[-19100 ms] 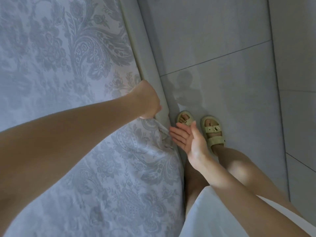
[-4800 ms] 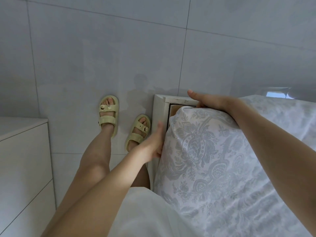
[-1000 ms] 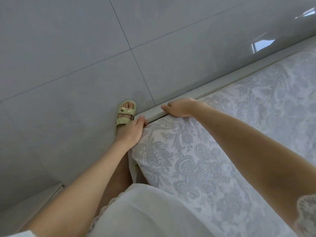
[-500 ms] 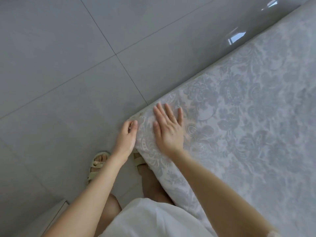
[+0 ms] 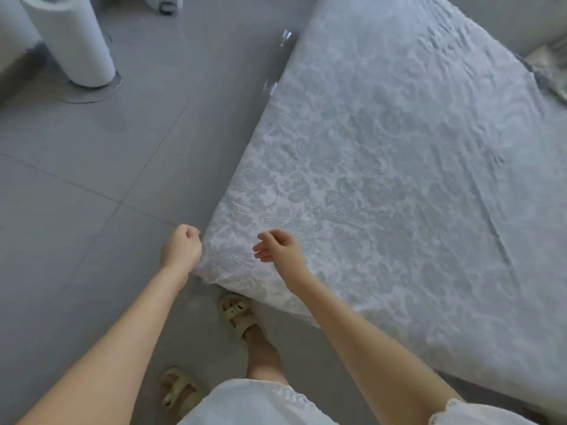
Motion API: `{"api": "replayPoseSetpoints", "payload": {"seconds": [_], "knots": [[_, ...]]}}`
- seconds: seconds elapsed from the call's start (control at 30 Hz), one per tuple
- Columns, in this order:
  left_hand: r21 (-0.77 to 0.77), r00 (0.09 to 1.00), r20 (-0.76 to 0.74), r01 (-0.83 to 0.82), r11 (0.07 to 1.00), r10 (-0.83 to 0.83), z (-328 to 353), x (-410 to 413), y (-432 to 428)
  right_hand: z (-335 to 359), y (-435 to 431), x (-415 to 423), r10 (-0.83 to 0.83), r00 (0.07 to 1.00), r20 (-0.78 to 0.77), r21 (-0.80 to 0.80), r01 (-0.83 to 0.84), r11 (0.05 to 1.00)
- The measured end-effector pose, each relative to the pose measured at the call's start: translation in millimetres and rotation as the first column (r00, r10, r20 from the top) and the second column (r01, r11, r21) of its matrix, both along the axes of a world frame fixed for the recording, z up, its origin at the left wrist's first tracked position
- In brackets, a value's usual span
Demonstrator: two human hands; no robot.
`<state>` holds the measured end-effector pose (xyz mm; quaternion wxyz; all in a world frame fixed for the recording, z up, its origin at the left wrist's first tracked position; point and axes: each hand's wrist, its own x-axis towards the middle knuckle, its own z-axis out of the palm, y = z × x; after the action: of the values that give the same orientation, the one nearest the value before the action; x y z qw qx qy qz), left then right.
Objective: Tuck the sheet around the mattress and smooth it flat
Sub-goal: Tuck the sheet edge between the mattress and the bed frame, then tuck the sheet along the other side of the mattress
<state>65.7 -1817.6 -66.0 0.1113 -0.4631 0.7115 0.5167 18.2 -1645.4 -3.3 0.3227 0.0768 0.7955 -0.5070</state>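
The white sheet (image 5: 399, 167) with a grey floral pattern covers the mattress, lying fairly flat with light creases toward the right. I stand at its near left corner (image 5: 214, 250). My left hand (image 5: 181, 248) is curled into a fist against the side of that corner and grips the sheet there, where the cloth bunches. My right hand (image 5: 280, 251) hovers just above the corner top, fingers loosely bent and holding nothing.
Grey tiled floor (image 5: 92, 179) lies left of the bed. A white cylindrical unit (image 5: 76, 41) stands at the far left. A patterned cloth (image 5: 549, 65) shows past the bed's far right corner. My sandalled feet (image 5: 239, 314) stand by the mattress corner.
The view has lifted from the corner to take in the whole bed. My right hand rose off the sheet it was pressing flat. My left hand's fingers curled into a fist at the corner.
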Motion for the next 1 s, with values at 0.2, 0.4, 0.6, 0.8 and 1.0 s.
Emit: {"api": "replayPoseSetpoints", "payload": {"seconds": [0.2,0.4,0.6,0.8,1.0], "knots": [[0.024,0.949,-0.180,0.267,0.963,-0.259,105,-66,4,78,44,7,-0.197,0.979,0.048,0.047,0.195,0.980],[-0.004,0.812,-0.252,0.543,0.839,-0.527,198,-131,18,130,62,-16,-0.377,0.926,0.021,0.066,0.375,0.925],[-0.062,0.673,-0.358,0.674,0.736,-0.647,267,-186,3,178,39,-66,-0.444,0.894,-0.061,0.089,0.448,0.890],[-0.132,0.562,-0.419,0.739,0.660,-0.713,320,-255,-75,213,-32,-141,-0.532,0.832,-0.157,0.113,0.550,0.827],[-0.216,0.458,-0.422,0.787,0.577,-0.782,361,-331,-182,236,-119,-197,-0.636,0.740,-0.220,0.058,0.661,0.749]]}}
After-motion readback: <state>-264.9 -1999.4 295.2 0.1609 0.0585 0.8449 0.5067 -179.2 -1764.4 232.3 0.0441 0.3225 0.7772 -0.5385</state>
